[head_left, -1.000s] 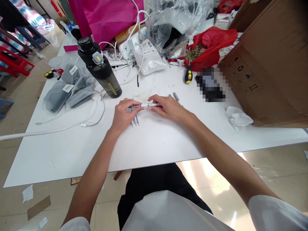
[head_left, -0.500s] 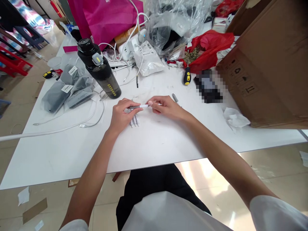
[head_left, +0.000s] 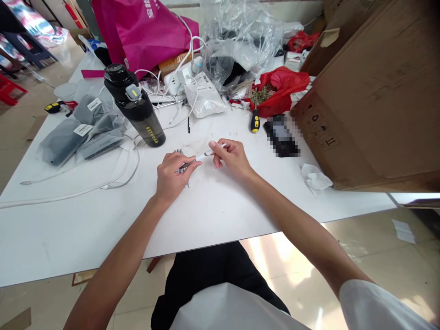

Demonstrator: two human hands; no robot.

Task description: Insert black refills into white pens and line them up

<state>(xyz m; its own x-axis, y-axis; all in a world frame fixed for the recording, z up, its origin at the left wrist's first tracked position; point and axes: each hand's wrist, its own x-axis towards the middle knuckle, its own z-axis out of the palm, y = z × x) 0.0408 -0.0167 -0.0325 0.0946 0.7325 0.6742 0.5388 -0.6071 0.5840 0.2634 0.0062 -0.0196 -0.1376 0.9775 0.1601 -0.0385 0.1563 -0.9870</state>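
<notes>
Your L hand [head_left: 171,176] is closed to a pinch, thumb & fingertips on the grey end of a pen [head_left: 200,157]; your R hand [head_left: 233,156] has the white end, thumb pressed to index, other fingers loosely curled. Pen's btwn your hands, approx mid-view, over the white table [head_left: 220,220], R end tipped toward 2 o'clock. Can't tell if it's 1 pc or 2. More pens [head_left: 179,151] lie under your L fingers, partly hidden, no. unclear. From the held pen: black bottle [head_left: 135,107] at 10 o'clock, bagged dark packs [head_left: 65,142] at 9, white parcel [head_left: 206,97] at 12, screwdriver [head_left: 255,123] at 2, pixelated dark item [head_left: 282,137] btwn 2 & 3, cardboard box [head_left: 364,105] further out same way.
</notes>
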